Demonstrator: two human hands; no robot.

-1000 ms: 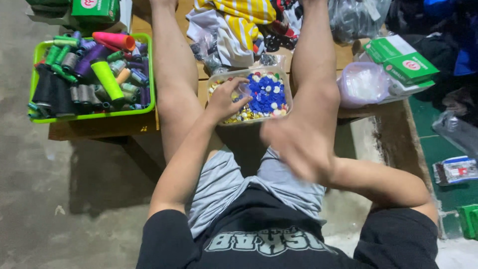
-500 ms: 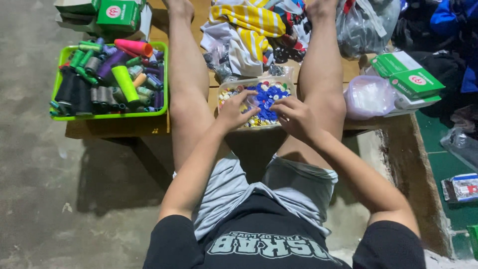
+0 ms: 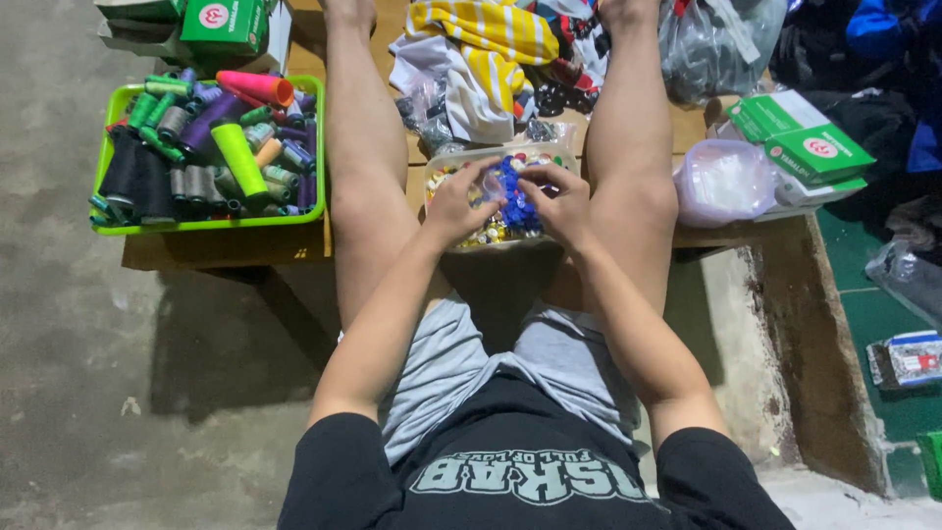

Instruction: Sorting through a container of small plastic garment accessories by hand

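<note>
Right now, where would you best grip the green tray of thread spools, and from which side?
Grip the green tray by its raised rim on the near long edge, coming from the person's side. The rim is bare there, while thread spools fill the inside.

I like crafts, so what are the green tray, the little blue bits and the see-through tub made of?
The green tray looks like glossy moulded plastic: bright even colour, thin rim. The blue bits under the left hand and right hand seem to be shiny plastic, maybe buttons; too small to be sure. The tub looks like thin clear plastic.
</note>
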